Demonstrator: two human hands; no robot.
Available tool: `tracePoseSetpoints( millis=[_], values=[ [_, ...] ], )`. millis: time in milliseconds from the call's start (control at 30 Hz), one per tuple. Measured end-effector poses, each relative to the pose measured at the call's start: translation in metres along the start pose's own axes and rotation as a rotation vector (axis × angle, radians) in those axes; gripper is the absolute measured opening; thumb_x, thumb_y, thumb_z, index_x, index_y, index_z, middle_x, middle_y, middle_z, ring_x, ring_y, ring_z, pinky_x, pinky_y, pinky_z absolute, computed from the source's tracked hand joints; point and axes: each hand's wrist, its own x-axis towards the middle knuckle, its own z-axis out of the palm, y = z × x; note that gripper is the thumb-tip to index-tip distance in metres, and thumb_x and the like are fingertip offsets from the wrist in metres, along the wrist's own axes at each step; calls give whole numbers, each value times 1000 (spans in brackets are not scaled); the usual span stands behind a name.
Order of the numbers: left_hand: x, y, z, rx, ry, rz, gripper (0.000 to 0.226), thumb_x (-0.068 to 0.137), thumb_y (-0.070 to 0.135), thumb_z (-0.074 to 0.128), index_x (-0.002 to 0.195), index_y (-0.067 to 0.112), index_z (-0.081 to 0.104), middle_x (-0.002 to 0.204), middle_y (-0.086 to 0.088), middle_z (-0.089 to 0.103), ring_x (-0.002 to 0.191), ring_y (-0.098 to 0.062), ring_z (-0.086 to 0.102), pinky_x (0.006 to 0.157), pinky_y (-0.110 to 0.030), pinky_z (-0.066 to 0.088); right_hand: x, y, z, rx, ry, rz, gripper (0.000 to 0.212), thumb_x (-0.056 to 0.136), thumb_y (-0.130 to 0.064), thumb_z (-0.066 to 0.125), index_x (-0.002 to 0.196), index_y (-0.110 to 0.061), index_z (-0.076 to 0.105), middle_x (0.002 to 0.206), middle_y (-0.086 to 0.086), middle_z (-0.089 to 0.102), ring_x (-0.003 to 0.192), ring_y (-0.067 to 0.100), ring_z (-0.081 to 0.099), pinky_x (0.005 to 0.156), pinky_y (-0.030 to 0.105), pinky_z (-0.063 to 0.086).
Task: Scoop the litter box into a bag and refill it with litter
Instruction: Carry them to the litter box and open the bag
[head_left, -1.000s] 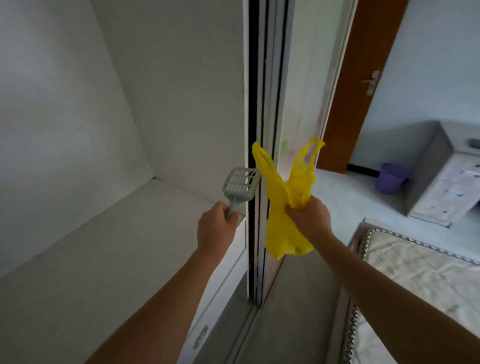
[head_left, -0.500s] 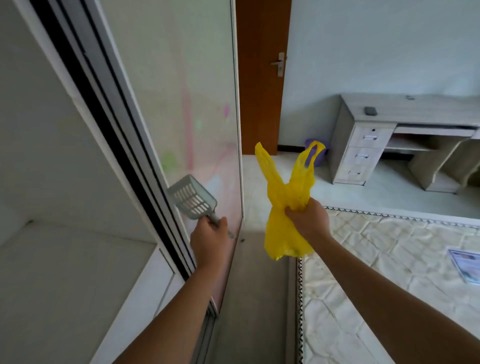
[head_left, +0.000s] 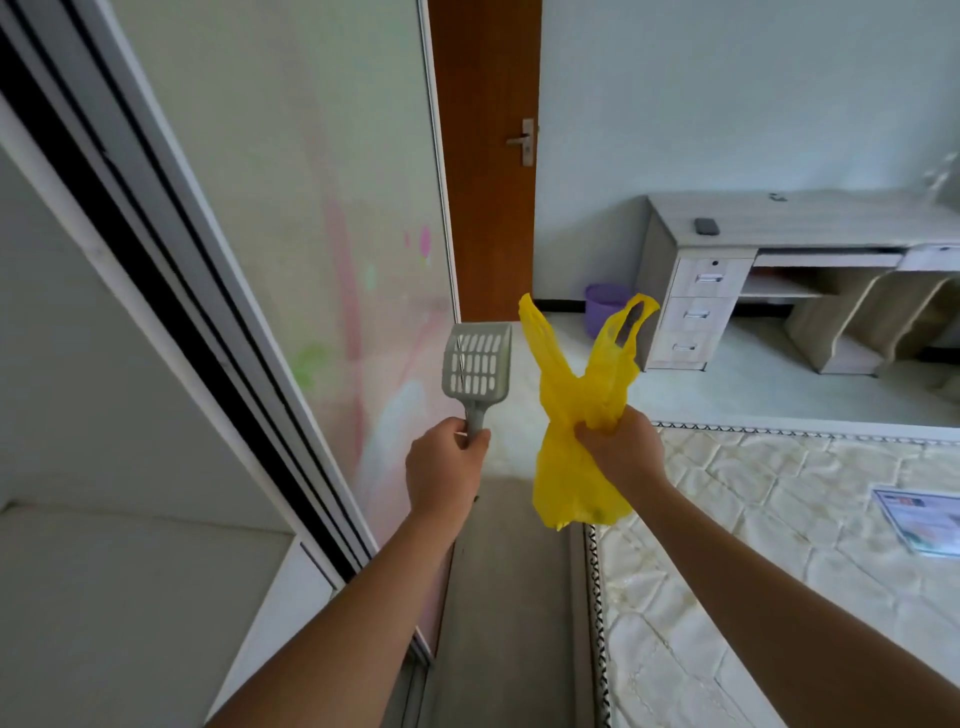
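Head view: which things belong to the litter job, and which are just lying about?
Job: grey litter scoop in left hand; yellow plastic bag in right hand.
Lying about: purple bucket, desk, mattress, leaflet.

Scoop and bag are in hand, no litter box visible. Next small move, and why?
Probably step forward along the floor strip between glass door and mattress to look for the litter box, not in view: the left hand grips the scoop, the right hand the bunched yellow bag.
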Motion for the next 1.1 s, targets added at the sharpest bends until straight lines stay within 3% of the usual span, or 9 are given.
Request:
tracePoseSetpoints(
  millis=[100,300,500,600,700,867,1000,1100],
  values=[
    [8,-6,-6,-1,-19,34,30,90,35,66,70,14,61,60,1,64,57,-21,57,49,-29,32,-5,-6,4,-19,12,2,22,82,-33,73,94,-19,61,80,1,61,77,27,58,67,33,44],
    [26,-24,-2,-18,-67,64,28,90,36,65,72,14,66,59,-1,66,59,-25,62,57,-40,47,-7,-11,18,-47,35,33,23,81,-36,73,94,-23,60,78,-4,60,77,24,58,67,34,46],
    [55,-25,24,-30,-124,50,22,91,34,66,76,18,68,65,6,68,56,-9,57,53,-25,32,20,1,25,-69,48,78,23,81,-32,74,87,-22,54,72,-6,54,75,24,56,66,33,44],
    [85,-23,49,-6,-150,54,21,92,34,67,77,20,66,68,7,67,56,-7,54,50,-20,28,58,9,29,-57,52,112,22,82,-31,73,87,-22,54,68,-10,51,76,24,55,67,35,44],
    [124,-16,81,28,-166,35,25,91,34,67,70,20,62,61,5,63,54,-11,53,49,-23,27,108,18,36,-47,35,122,21,82,-30,73,88,-23,54,69,-8,54,76,26,58,66,35,45],
    [201,-3,133,67,-194,-39,24,87,34,69,69,17,67,60,3,67,61,-20,63,53,-28,41,204,17,45,-12,4,132,21,83,-31,72,91,-22,56,76,-3,57,75,25,55,67,33,43],
    [255,16,156,85,-191,-39,20,88,32,69,75,18,69,62,6,67,58,-11,61,51,-23,34,270,5,47,7,-12,117,23,83,-32,72,93,-19,56,82,0,58,78,26,55,69,35,45],
    [299,28,175,60,-196,-28,20,89,33,70,76,17,71,63,6,68,58,-13,65,54,-28,48,314,-7,48,25,-5,120,23,84,-31,72,92,-20,53,82,0,57,78,25,55,69,35,44]
  ],
)
